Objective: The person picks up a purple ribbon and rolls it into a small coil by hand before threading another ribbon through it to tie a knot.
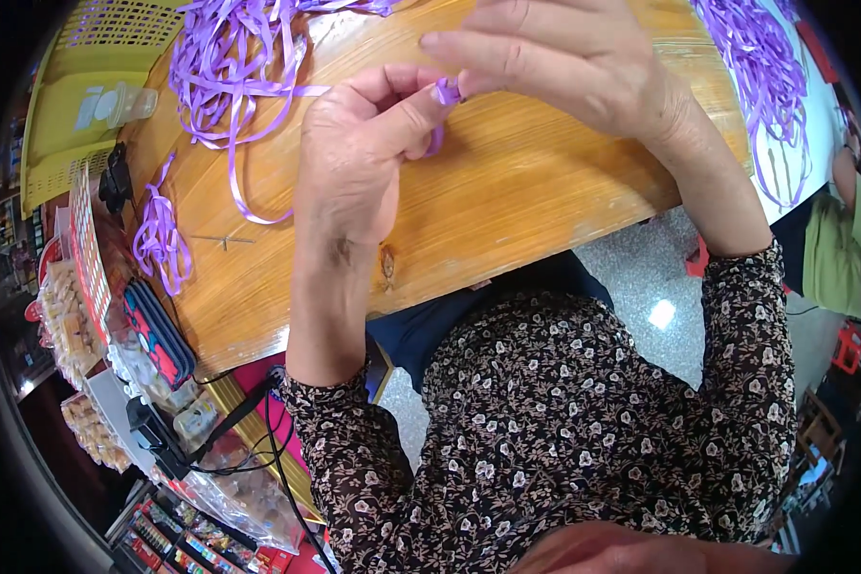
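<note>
Left hand and right hand pinched a small purple ribbon piece, partly folded; loose ribbon heap remained unworked on the wooden table.

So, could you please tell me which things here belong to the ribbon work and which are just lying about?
In the work: left hand, right hand, purple ribbon piece pinched between both, ribbon pile, wooden table.
Lying about: yellow basket, pencil case, snack packets.

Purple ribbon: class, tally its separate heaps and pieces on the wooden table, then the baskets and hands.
Purple ribbon heaps: 2
Small ribbon bundle: 1
Pinched ribbon piece: 1
Yellow basket: 1
Hands: 2, left hand, right hand
Total: 7
</note>
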`<action>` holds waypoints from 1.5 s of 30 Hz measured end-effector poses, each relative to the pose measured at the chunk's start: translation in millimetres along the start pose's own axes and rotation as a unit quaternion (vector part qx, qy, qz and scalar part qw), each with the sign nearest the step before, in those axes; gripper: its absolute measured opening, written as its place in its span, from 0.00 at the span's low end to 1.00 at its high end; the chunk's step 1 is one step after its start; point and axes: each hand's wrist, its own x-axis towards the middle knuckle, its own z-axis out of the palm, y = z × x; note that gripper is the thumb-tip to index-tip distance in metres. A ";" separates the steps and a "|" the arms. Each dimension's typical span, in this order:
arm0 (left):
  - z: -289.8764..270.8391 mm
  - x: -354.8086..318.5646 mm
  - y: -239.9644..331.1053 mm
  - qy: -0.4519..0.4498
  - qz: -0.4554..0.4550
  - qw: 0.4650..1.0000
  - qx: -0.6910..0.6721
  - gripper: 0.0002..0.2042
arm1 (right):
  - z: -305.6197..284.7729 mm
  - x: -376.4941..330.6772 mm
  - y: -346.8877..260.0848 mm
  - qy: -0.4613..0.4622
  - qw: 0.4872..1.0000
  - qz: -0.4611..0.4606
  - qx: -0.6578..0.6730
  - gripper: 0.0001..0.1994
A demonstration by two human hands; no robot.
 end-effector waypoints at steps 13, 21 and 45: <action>1.5 -3.3 -9.8 0.106 0.084 0.990 -0.026 0.04 | -10.8 0.3 -18.4 -0.082 0.975 0.205 0.015 0.08; 2.4 -3.9 -10.0 0.101 0.116 0.988 -0.013 0.05 | -20.7 43.7 -36.7 -0.241 0.757 0.597 0.111 0.04; -1.3 -3.6 -12.1 -0.010 0.085 0.976 -0.201 0.06 | -3.5 27.1 -46.9 -0.021 0.638 0.722 0.267 0.05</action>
